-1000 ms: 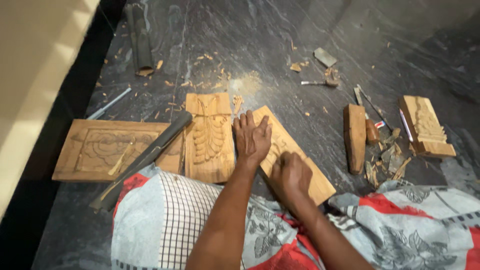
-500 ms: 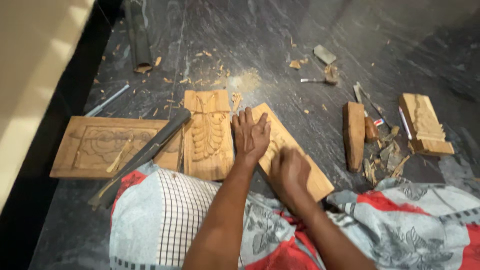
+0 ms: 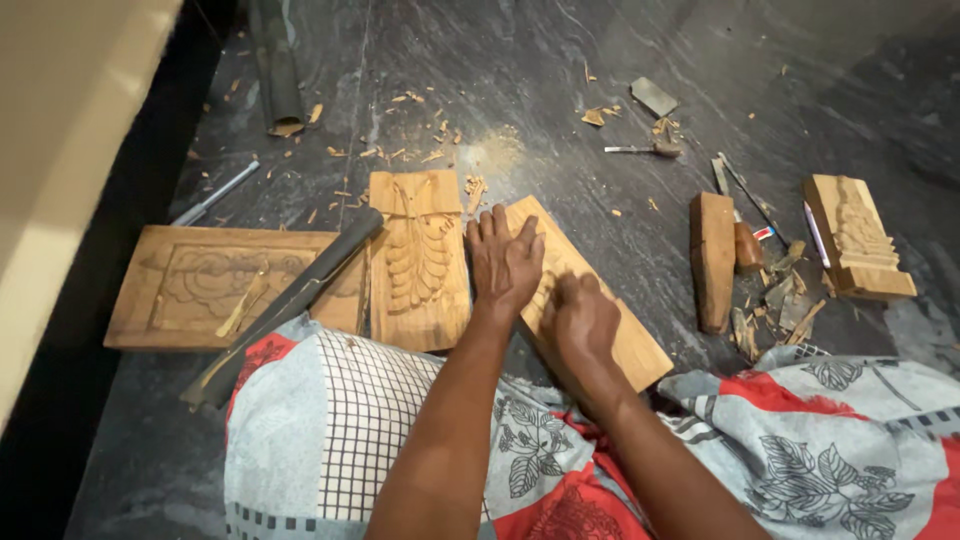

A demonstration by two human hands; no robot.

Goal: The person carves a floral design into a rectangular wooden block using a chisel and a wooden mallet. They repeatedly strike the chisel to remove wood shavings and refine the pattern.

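On the dark stone floor between your knees, your left hand [image 3: 505, 262] lies flat and open on the slanted wooden plank [image 3: 585, 290], holding nothing. Your right hand [image 3: 582, 318] is curled closed on the same plank — whether it grips a tool, I cannot tell. Your left fingers sit just ahead of that fist, so a slip could catch them — and the plank could skid on chips.

Both hands on slanted wooden plank [image 3: 590, 300]
Left hand [image 3: 505, 262] flat, fingers spread; right hand [image 3: 583, 318] fisted on it; carved leaf panel [image 3: 418, 260] just beside.
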